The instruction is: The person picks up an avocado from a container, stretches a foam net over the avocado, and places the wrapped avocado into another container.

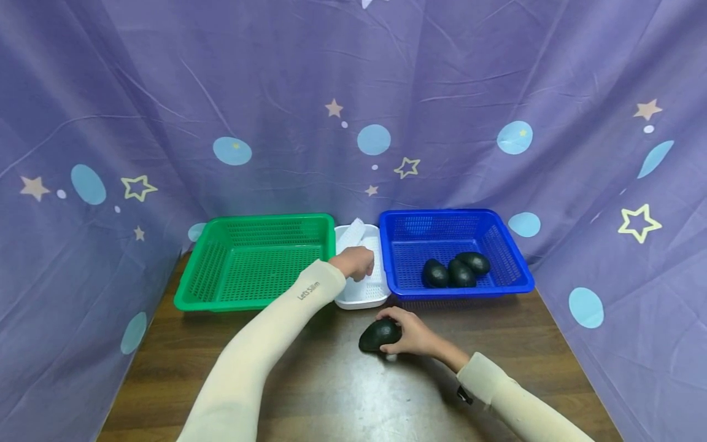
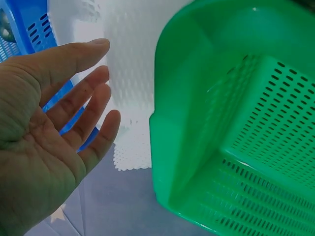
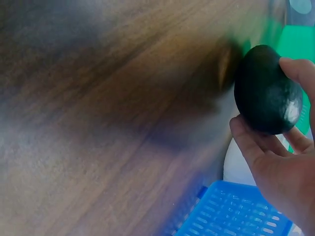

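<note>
My right hand (image 1: 414,334) grips a dark green avocado (image 1: 380,335) just in front of the baskets; in the right wrist view the thumb and fingers wrap round the avocado (image 3: 266,91). Over the white basket (image 1: 361,303) is my left hand (image 1: 356,263), its fingers loosely bent with nothing between them in the left wrist view. Inside that basket lies a white, net-like piece (image 1: 351,233), its far end sticking up over the rim. Several more avocados (image 1: 461,274) rest together in the blue basket (image 1: 458,293).
A green basket (image 1: 254,305) stands left of the white one, nearly touching it. The blue basket adjoins on the right. All stand on a brown wooden table (image 1: 309,393), against a purple curtain (image 1: 287,123) with stars and dots.
</note>
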The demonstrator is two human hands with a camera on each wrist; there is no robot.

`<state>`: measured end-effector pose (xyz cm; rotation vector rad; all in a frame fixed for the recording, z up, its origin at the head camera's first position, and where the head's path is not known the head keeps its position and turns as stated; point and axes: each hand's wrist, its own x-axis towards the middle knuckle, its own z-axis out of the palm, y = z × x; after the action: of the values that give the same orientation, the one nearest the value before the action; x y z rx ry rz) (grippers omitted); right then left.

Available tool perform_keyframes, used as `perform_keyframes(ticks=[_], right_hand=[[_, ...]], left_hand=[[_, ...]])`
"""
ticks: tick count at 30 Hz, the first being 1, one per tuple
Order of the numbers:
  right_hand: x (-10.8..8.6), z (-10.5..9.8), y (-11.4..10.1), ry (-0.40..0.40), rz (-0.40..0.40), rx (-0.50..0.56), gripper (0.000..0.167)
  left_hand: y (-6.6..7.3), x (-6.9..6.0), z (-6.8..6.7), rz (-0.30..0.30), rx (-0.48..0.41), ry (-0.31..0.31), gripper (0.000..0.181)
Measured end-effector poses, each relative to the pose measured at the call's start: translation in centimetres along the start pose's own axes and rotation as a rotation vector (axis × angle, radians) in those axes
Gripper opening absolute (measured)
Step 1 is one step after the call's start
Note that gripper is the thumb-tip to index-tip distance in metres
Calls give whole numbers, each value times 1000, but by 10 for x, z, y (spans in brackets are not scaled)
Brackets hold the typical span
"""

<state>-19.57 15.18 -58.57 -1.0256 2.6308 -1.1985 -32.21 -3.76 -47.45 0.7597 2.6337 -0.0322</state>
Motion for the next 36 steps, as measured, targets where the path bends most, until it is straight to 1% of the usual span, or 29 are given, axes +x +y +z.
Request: perform_keyframes(ticks=[7, 13, 16, 19, 22, 30, 36], right_hand=[[2, -7, -1, -52, 61, 3, 58], [3, -13, -2, -87, 104, -2, 59], [3, -15, -2, -100, 109, -1, 59], [3, -15, 0, -107, 108, -7, 60], [2, -15, 1, -111, 104, -16, 61], [2, -14, -1, -116, 99, -9, 61], [2, -13, -1, -111, 98, -19, 62]], left_hand=[[1, 4, 2, -20, 94, 21, 16], [1, 5, 4, -53, 198, 13, 9], [2, 2, 3, -40, 190, 9, 8], [3, -2, 2, -24, 151, -9, 16], [4, -4, 2, -15, 136, -14, 20], [2, -7, 2, -29, 204, 31, 10], [1, -8, 0, -44, 215, 49, 9]])
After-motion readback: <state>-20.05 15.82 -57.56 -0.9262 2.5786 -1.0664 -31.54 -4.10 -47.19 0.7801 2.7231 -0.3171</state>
